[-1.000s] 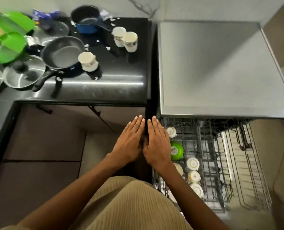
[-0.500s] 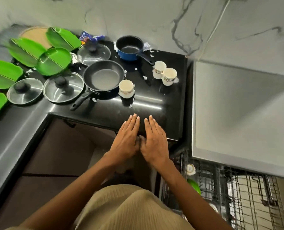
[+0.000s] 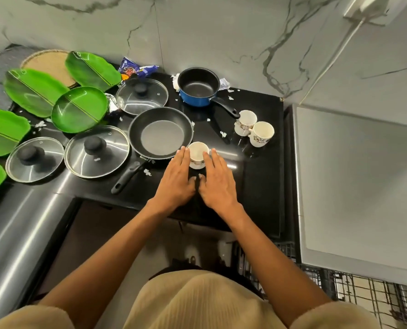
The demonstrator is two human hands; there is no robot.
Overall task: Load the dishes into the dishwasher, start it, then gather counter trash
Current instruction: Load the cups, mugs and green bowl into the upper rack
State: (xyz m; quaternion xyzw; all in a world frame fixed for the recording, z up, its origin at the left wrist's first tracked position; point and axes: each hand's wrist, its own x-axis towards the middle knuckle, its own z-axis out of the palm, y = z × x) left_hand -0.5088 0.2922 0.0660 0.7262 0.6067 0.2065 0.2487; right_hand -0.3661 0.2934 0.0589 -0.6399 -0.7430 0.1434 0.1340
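Black stone counter [image 3: 257, 186] under marble wall [image 3: 221, 32], flat-fingered hands' grip [image 3: 176, 184] [image 3: 218, 186] apart, flanking white cup [image 3: 197, 154]

Grey-veined marble wall [image 3: 221, 39], woven round mat [image 3: 48, 64] under the green plates' corner.

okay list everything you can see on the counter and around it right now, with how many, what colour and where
cups: three, white patterned; one between the hands, two at counter's right
frying pan: one, black, counter middle
saucepan: one, blue, black inside, by the wall
glass lids: three, black knobs, left of the pans
leaf-shaped plates: at least six, green, far left
snack wrapper: one, blue, by the wall
paper scraps: several, white, scattered
dishwasher rack: wire, lower right
left hand: open, beside the near cup
right hand: open, other side
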